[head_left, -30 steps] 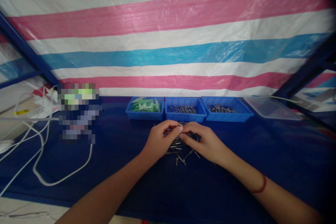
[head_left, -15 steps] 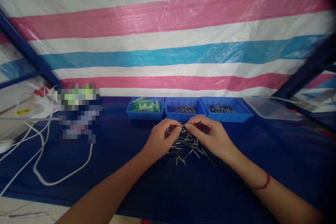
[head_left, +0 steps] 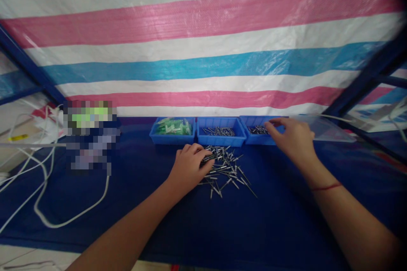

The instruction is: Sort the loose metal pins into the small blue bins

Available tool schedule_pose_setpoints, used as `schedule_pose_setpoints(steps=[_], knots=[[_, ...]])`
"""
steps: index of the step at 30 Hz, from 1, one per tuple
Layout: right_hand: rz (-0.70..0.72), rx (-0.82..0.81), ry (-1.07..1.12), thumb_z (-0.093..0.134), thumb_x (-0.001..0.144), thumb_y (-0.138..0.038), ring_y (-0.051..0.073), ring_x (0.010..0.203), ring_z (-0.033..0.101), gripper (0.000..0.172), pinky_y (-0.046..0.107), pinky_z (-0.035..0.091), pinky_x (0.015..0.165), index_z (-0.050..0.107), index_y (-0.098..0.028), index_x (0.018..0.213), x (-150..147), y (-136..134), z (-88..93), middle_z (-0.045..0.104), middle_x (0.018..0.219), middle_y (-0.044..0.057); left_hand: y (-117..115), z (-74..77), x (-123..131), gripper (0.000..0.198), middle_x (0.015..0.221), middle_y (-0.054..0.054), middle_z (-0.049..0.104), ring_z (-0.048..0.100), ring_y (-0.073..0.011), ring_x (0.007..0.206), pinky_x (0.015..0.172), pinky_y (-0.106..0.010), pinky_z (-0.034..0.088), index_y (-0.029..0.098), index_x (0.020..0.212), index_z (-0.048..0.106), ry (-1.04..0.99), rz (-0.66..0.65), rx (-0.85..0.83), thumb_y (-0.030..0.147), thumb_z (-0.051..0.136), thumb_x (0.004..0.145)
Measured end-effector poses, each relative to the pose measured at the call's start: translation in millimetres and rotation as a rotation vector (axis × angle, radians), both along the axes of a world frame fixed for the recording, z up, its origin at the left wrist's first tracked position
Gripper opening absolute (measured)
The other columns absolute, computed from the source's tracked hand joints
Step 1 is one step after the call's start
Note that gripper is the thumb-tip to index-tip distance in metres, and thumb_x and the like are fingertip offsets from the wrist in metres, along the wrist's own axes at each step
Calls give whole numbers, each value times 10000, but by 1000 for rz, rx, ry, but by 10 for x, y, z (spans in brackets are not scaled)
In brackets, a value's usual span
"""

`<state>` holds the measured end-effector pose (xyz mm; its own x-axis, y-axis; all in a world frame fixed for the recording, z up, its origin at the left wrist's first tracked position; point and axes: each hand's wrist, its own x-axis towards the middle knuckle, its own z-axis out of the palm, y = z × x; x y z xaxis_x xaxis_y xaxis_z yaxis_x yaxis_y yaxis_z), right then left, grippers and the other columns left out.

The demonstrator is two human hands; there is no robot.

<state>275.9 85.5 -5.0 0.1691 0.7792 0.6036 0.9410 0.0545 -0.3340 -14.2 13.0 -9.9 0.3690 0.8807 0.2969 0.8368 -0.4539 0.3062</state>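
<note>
Steel-grey metal pins [head_left: 226, 170] lie in a loose heap on the dark blue table cover [head_left: 222, 228], directly in front of the person and just short of a row of three blue bins. This layout appears to keep every container within a short forward reach of the heap.

Bin contents, from the person's left:
- Left bin [head_left: 171, 139]: green plastic parts.
- Middle bin [head_left: 221, 140]: metal pins, similar to those in the heap.
- Right bin [head_left: 254, 140]: more metal pins.

A clear plastic tray [head_left: 333, 133] sits just beside the right bin. White cables [head_left: 63, 216] trail across the left end of the table. A pink, white and blue striped tarp [head_left: 203, 51] hangs behind the bins.

Left hand [head_left: 187, 167]: palm down at the left edge of the heap, forearm running in from the lower left. The fingers are loosely curled, with the tips touching the pins. Whether any pin is actually pinched cannot be told.

Right hand [head_left: 294, 137]: stretched forward, well apart from the heap, hovering over the right bin. The wrist, which carries a thin red string [head_left: 327, 186], is level. Thumb and forefinger point into the bin with their tips close together, and the other fingers are relaxed. The pictures do not show whether a pin sits between the tips.
</note>
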Motion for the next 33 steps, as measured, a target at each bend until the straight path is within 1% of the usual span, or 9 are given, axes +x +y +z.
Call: schedule_pose_setpoints(steps=[1,3,9,14,17,21,24,29,33], knots=[[0,0,-35,511,807,-452,281,814,610,361,402,429,715,698,-160,909,-7,6,-15,691,869,117,0,0,-1,268,1057,-40,610,510,-232,982,769,-353,356,263,1061,652,17,-2,-4,399,515,875],[69,29,-50,513,816,-416,281,843,609,343,411,425,763,681,-151,954,-72,-17,-15,688,895,125,0,4,-2,254,1054,-36,612,514,-226,973,760,-347,350,271,1052,655,39,-13,-18,394,518,877],[447,66,-29,505,852,-300,244,823,606,190,399,421,812,660,-193,877,-485,-270,81,694,865,70,1,17,-3,202,980,-16,634,538,-193,905,747,-332,335,251,947,660,46,-30,-42,311,470,916],[725,-54,8,537,849,-266,222,813,602,141,407,431,819,658,-205,812,-777,-448,50,693,840,53,14,-1,-1,216,964,-25,634,542,-183,885,758,-326,348,227,921,644,29,-3,-10,280,435,932],[831,-142,40,577,833,-287,222,844,601,131,402,449,808,669,-205,878,-879,-505,-5,693,869,58,30,7,9,214,965,-31,636,553,-178,901,777,-313,378,210,917,637,-100,-10,-25,257,429,931],[860,-235,238,561,851,-312,203,827,609,159,358,477,753,668,-207,905,-966,-560,-65,692,876,57,20,44,52,171,911,-35,649,579,-156,836,760,-266,430,177,902,634,-408,-50,-83,251,480,899],[841,-269,417,548,856,-331,181,746,611,176,318,482,671,671,-207,872,-1017,-604,-70,689,837,46,-13,57,91,161,871,-24,660,587,-146,787,733,-248,445,174,891,638,-544,-48,-111,266,505,884],[819,-289,603,575,831,-377,184,740,618,201,306,500,652,674,-203,849,-1056,-653,-42,687,808,38,-41,49,114,167,882,-18,675,603,-143,784,719,-235,457,176,912,638,-633,-66,-162,288,519,877],[809,-270,627,584,823,-388,190,759,618,206,313,504,659,675,-204,851,-1028,-636,-53,688,834,43,-36,50,107,171,911,-26,680,610,-153,819,758,-248,457,185,937,647,-578,-91,-155,289,526,875]])
